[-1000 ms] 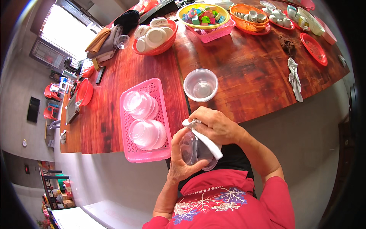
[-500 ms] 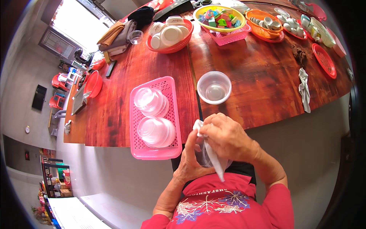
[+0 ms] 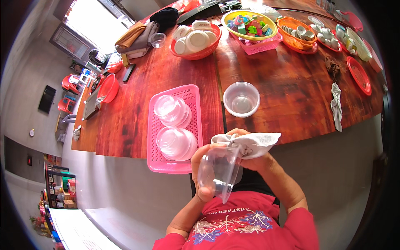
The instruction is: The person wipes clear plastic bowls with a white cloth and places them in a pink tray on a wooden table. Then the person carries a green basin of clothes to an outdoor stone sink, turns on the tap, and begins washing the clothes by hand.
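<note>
In front of my shirt, my left hand [image 3: 201, 166] grips a clear plastic bowl [image 3: 218, 173] by its side, thumb below and fingers above. The bowl is tipped on its side. A white cloth [image 3: 260, 145] is in my right hand [image 3: 254, 161], pressed against the bowl's upper edge; the cloth covers most of those fingers. Beyond my hands a translucent round bowl [image 3: 241, 99] stands upright on the wooden table. To its left is a pink perforated basket [image 3: 155, 156] with two stacks of clear plastic bowls [image 3: 173, 143].
A red basket [image 3: 196, 54] of white dishes and a yellow basin [image 3: 250, 37] of colourful blocks stand at the far side. An orange basket [image 3: 291, 39] of small cups is farther right. A grey-white cloth [image 3: 336, 106] and a red tray [image 3: 358, 76] lie at right.
My right hand and the cloth have shifted right, and the cloth is now spread out. The clear bowl has turned and shows more of itself. The view has shifted slightly.
</note>
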Demonstrator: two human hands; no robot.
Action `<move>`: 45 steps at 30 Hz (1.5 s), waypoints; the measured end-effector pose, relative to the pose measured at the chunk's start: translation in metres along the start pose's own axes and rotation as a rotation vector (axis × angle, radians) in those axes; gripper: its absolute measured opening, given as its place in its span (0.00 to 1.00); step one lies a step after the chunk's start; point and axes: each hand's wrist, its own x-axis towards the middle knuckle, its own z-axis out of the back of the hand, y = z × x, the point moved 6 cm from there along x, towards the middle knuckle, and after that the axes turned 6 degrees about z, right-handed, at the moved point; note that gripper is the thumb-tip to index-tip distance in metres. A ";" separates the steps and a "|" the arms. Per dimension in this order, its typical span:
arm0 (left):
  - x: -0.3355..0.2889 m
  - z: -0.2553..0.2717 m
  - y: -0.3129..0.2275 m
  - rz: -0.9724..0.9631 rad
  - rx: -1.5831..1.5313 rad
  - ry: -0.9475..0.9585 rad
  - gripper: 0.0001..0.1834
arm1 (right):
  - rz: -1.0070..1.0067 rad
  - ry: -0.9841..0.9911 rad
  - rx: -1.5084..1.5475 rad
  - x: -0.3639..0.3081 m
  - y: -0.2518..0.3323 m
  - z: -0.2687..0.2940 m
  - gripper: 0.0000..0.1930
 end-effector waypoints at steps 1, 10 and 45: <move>0.000 0.004 0.003 0.016 -0.001 -0.085 0.53 | 0.029 -0.095 0.064 -0.005 -0.008 0.003 0.18; 0.016 0.035 -0.006 -0.047 0.044 -0.255 0.45 | 0.063 -0.267 -0.752 -0.037 -0.033 -0.012 0.16; 0.143 0.130 -0.018 -0.163 1.890 -0.186 0.49 | 0.021 -0.406 -0.417 -0.062 -0.006 -0.012 0.12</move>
